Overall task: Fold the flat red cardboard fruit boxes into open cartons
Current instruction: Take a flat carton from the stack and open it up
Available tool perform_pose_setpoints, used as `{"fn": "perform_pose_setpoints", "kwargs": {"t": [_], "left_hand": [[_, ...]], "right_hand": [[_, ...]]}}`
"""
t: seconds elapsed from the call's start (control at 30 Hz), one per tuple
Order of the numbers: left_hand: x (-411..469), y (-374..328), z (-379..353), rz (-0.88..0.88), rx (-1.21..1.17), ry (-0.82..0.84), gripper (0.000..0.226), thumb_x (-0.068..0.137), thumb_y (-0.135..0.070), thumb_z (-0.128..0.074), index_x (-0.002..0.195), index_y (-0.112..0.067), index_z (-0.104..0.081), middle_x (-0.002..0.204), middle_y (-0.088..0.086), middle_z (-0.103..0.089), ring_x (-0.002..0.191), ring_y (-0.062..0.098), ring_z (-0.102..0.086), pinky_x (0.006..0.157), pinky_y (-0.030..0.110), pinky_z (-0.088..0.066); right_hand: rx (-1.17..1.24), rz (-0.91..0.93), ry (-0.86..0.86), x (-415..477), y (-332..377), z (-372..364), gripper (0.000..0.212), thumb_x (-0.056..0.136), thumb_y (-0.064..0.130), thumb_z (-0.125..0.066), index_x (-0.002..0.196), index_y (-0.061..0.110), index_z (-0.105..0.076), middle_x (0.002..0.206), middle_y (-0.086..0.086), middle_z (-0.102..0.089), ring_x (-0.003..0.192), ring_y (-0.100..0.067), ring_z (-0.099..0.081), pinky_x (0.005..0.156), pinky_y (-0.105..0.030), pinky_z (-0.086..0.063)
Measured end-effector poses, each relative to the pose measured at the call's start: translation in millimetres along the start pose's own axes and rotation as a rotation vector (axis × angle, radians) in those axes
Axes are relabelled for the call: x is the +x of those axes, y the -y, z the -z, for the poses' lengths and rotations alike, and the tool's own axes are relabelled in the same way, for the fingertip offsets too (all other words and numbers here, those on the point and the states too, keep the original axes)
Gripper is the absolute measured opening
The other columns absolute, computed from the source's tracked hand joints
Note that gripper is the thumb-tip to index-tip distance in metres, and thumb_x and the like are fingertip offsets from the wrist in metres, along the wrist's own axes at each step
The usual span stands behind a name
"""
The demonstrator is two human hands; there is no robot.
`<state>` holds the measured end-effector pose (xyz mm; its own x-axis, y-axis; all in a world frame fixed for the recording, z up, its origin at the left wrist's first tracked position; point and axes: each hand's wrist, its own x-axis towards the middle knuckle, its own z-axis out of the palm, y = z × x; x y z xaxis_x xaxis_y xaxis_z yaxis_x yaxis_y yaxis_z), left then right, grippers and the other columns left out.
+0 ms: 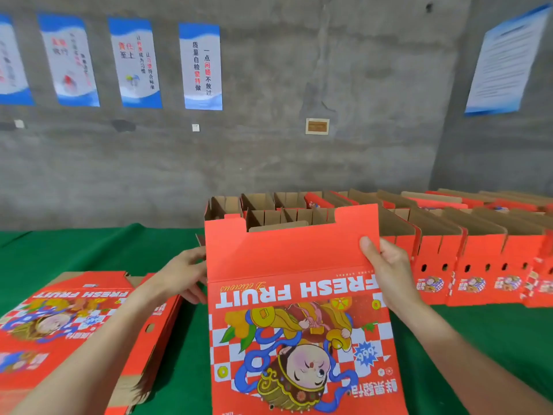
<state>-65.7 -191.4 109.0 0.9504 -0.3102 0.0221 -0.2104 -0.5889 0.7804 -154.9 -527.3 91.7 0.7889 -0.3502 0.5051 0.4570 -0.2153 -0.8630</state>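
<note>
From the head view, the red box [299, 324] stands upright in mid-frame over the green worktop [89, 250]. Its printed face is upside down and reads "FRESH FRUIT", with a plain notched flap on top. The left hand [185, 274] grips its left edge. The right hand [386, 271] pinches the right edge, thumb in front. A stack of flat boxes [68, 319] lies at left and folded cartons [449, 250] line the back right. Posters [200, 65] hang on the grey concrete wall [299, 145].

Left hand [184, 274] and right hand [389, 271] forward, fingers [369, 253] pinching.
</note>
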Motion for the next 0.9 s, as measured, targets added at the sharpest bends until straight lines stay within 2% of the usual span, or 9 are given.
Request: {"fn": "perform_pose_setpoints", "kwargs": {"t": [0.17, 0.27, 0.33, 0.47, 0.57, 0.63, 0.7, 0.77, 0.9], "left_hand": [[-1, -6, -5, 0.035, 0.088, 0.086, 0.029, 0.084, 0.005, -0.047, 0.091, -0.015, -0.067, 0.068, 0.004, -0.073, 0.065, 0.027, -0.071, 0.054, 0.029, -0.057], [-5, -7, -17, 0.024, 0.056, -0.106, 0.027, 0.081, 0.003, -0.049, 0.070, -0.011, -0.069, 0.056, 0.003, -0.069, 0.055, 0.020, -0.069, 0.053, 0.026, -0.057], [-10, 0, -26, -0.005, 0.092, -0.328, 0.029, 0.082, 0.003, -0.051, 0.060, -0.008, -0.065, 0.059, 0.007, -0.070, 0.057, 0.019, -0.066, 0.049, 0.023, -0.047], [-22, 22, -60, -0.017, 0.064, -0.641, 0.028, 0.085, 0.006, -0.048, 0.092, -0.001, -0.074, 0.101, 0.022, -0.070, 0.096, 0.039, -0.063, 0.074, 0.036, -0.043], [-27, 29, -84, -0.038, -0.043, -0.730, 0.034, 0.084, 0.009, -0.046, 0.103, -0.001, -0.072, 0.103, 0.022, -0.070, 0.094, 0.038, -0.065, 0.078, 0.039, -0.046], [-27, 29, -91, -0.043, -0.116, -0.766, 0.038, 0.083, 0.009, -0.044, 0.108, -0.003, -0.070, 0.106, 0.019, -0.070, 0.092, 0.036, -0.066, 0.079, 0.040, -0.048], [-28, 29, -94, -0.024, -0.165, -0.808, 0.040, 0.084, 0.008, -0.043, 0.112, -0.004, -0.069, 0.111, 0.017, -0.069, 0.098, 0.032, -0.064, 0.081, 0.036, -0.045], [-30, 32, -98, -0.011, -0.209, -0.845, 0.033, 0.089, 0.003, -0.042, 0.109, -0.002, -0.068, 0.110, 0.016, -0.069, 0.096, 0.025, -0.061, 0.076, 0.028, -0.038], [-36, 39, -102, -0.056, -0.391, -0.722, 0.031, 0.096, -0.039, -0.044, 0.096, -0.017, -0.065, 0.096, -0.010, -0.067, 0.088, 0.013, -0.052, 0.075, 0.024, -0.037]], "right_hand": [[-0.057, 0.056, 0.010, -13, -13, 8, 0.061, 0.080, 0.051, -0.057, 0.078, -0.009, -0.051, 0.075, -0.033, -0.055, 0.066, -0.032, -0.054, 0.063, -0.046, -0.047], [-0.158, 0.064, 0.036, -18, -17, 17, 0.048, 0.082, 0.047, -0.054, 0.076, -0.001, -0.060, 0.079, -0.012, -0.057, 0.083, -0.038, -0.056, 0.078, -0.047, -0.047], [-0.240, 0.088, 0.090, -25, -21, 21, 0.038, 0.085, 0.043, -0.050, 0.080, 0.011, -0.069, 0.084, 0.005, -0.062, 0.096, -0.020, -0.056, 0.086, -0.030, -0.046], [-0.450, 0.130, 0.124, -38, -37, 23, 0.028, 0.091, 0.026, -0.053, 0.068, 0.026, -0.069, 0.087, 0.000, -0.065, 0.097, -0.017, -0.054, 0.089, -0.036, -0.042], [-0.512, 0.068, 0.107, -42, -46, 20, 0.051, 0.093, 0.012, -0.057, 0.048, 0.036, -0.054, 0.081, 0.004, -0.058, 0.091, -0.026, -0.051, 0.083, -0.038, -0.039], [-0.456, 0.017, 0.069, -44, -45, 18, 0.050, 0.095, 0.023, -0.053, 0.048, 0.040, -0.054, 0.079, 0.007, -0.055, 0.088, -0.022, -0.052, 0.080, -0.036, -0.038], [-0.382, -0.059, 0.029, -43, -45, 16, 0.041, 0.091, 0.046, -0.043, 0.064, 0.026, -0.066, 0.080, 0.003, -0.057, 0.084, -0.020, -0.054, 0.075, -0.033, -0.041], [-0.372, -0.125, 0.000, -39, -46, 13, 0.058, 0.085, 0.058, -0.042, 0.069, 0.005, -0.061, 0.078, -0.004, -0.056, 0.077, -0.023, -0.055, 0.068, -0.026, -0.042], [-0.359, -0.195, -0.016, -33, -48, 12, 0.057, 0.091, 0.039, -0.057, 0.058, -0.007, -0.054, 0.081, -0.012, -0.058, 0.075, -0.028, -0.056, 0.068, -0.026, -0.043]]}}
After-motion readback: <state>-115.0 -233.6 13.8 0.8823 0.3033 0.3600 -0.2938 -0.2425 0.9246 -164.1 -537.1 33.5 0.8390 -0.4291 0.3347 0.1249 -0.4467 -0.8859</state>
